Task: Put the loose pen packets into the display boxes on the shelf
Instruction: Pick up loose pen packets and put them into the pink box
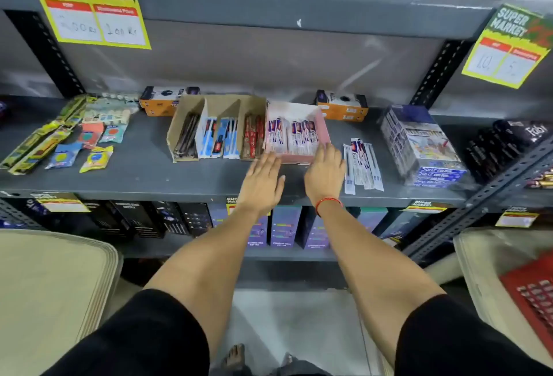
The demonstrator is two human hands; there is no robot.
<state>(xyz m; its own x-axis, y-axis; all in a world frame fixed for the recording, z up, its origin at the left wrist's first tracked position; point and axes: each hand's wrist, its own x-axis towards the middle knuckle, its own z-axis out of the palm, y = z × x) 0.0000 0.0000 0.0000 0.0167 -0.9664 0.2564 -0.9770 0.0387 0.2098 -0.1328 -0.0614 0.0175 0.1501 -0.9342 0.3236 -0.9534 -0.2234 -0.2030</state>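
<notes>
Hands reach onto the grey shelf [149, 178] at the centre of the frame, both flat with fingers extended and grasping nothing. The left hand [263, 176] lies palm down just in front of the pink box [321, 130], its fingertips at the box's front left corner. The right hand [324, 169] is beside it, fingertips touching the box's front right corner; a red band [328, 202] circles that wrist.

The pink box stands open at the middle of the shelf and contains upright white pen packets [291, 136]. Directly to its left, touching it, is a brown cardboard box [185, 112] with several compartments: dark packets in the leftmost, blue-and-white packets in the middle ones, red packets [254, 136] in the rightmost.

The loose pen packets [362, 166] lie flat on the shelf just right of the right hand, between it and a wrapped bundle of colour boxes [419, 148] at the right of the frame. Whether the hand touches them cannot be determined.

Small sachets and yellow-green packets [33, 145] are scattered at the left of the shelf. Two orange-and-black boxes [344, 106] stand at the back. Yellow price signs [92, 7] hang in the upper left and upper right.
</notes>
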